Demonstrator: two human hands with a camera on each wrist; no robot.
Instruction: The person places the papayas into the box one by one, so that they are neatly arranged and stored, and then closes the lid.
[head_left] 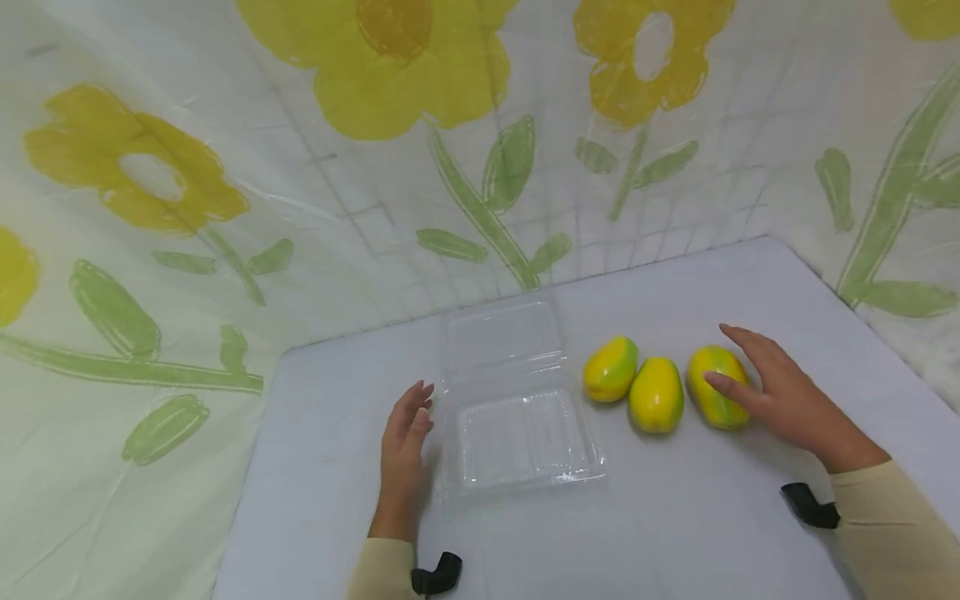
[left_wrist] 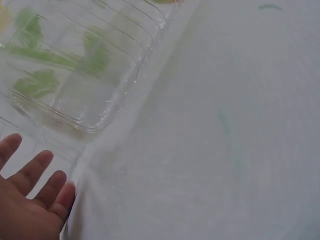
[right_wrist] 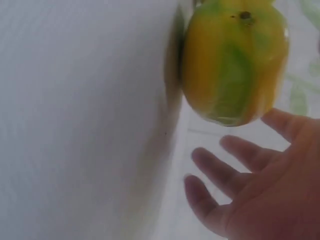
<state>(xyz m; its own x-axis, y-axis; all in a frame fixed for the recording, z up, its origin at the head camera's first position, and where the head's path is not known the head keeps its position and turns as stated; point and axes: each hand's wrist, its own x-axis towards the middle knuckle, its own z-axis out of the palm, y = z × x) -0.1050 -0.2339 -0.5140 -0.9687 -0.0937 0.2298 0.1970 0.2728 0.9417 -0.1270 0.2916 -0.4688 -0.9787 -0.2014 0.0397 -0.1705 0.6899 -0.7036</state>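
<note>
Zero gripping going on, all relaxed: left hand (head_left: 403, 454) just beside the open clear box (head_left: 525, 483), right hand (head_left: 787, 404) at the rightmost yellow-green fruit (head_left: 716, 408), can't tell if touching. Middle fruit (head_left: 656, 396) and left fruit (head_left: 610, 369) sit between.

Yellow-green fruits (head_left: 656, 400), white table (head_left: 330, 433), yellow-flowered backdrop (head_left: 390, 75), beige sleeves (head_left: 888, 521)

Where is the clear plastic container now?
In the head view, the clear plastic container lies open on the table, the left hand at its left and three yellow-green fruits at its right.
</note>
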